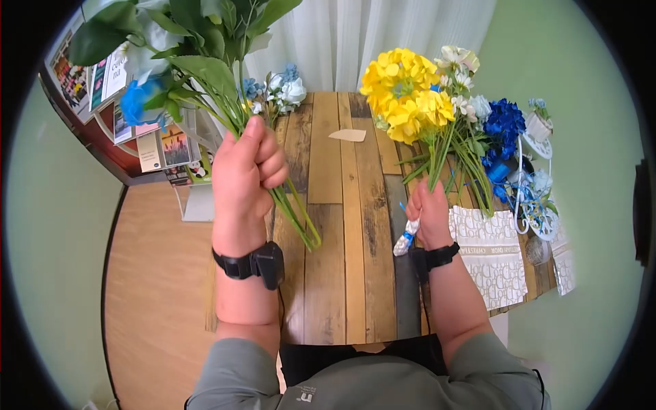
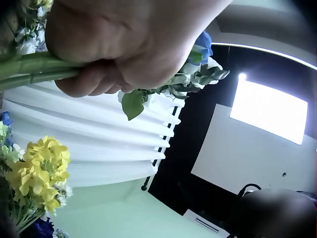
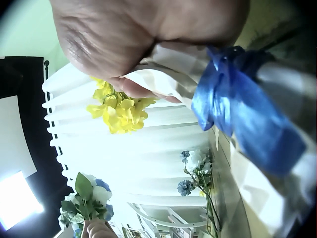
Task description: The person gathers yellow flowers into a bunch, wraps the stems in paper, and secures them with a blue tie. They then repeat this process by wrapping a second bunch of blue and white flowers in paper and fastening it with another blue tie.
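My left hand (image 1: 249, 167) grips the green stems of a bouquet of white and blue flowers (image 1: 141, 99) with broad leaves. The bouquet is raised at the upper left, and its stem ends (image 1: 304, 229) stick out below the fist. My right hand (image 1: 432, 212) grips a white paper wrap (image 1: 402, 244) tied with a blue ribbon (image 3: 218, 96). Stems of a yellow flower bouquet (image 1: 406, 96) run down to the top of this hand. In the right wrist view the yellow flowers (image 3: 121, 111) show past the fingers. The palm hides part of the wrap.
On the plank table (image 1: 324, 273) lie a beige paper scrap (image 1: 348, 135) and patterned sheets (image 1: 488, 253). Dark blue flowers (image 1: 504, 126) and a white metal stand (image 1: 521, 198) are at the right. White-blue flowers (image 1: 287, 92) lie at the back; a magazine rack (image 1: 195, 198) stands left.
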The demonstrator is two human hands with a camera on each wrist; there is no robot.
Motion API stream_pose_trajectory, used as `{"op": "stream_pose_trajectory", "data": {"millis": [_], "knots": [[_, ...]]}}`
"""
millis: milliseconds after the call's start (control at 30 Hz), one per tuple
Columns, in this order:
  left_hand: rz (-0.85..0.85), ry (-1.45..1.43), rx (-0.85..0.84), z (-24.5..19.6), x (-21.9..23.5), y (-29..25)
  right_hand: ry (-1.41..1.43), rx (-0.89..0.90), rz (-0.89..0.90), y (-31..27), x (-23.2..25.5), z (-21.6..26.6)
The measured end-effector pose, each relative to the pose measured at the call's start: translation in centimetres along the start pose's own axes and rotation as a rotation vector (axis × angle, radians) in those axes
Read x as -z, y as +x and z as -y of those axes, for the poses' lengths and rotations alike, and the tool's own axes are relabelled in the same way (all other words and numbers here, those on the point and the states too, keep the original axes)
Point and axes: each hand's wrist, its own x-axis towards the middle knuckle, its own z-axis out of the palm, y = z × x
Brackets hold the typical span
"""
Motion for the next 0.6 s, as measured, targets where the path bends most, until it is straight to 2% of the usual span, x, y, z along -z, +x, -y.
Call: {"op": "stream_pose_trajectory", "data": {"millis": [200,367,467,500,600], "knots": [[0.118,-0.068,-0.036,-5.1,2.6,-2.0,-0.064,0.042,0.013,-1.0,-4.3,0.7],[0.130,-0.189,-0.098,-6.6,4.1,-2.6,-0.072,0.104,0.128,5.1,-10.3,1.3],[0.145,-0.216,-0.096,-7.0,4.9,-2.6,-0.148,0.090,0.042,10.5,-13.0,-1.1],[0.146,-0.236,-0.099,-7.2,5.1,-2.6,-0.155,0.066,0.067,12.2,-13.1,-2.6],[0.155,-0.268,-0.103,-7.4,5.4,-2.7,-0.309,-0.031,-0.029,16.2,-13.1,-8.3]]}}
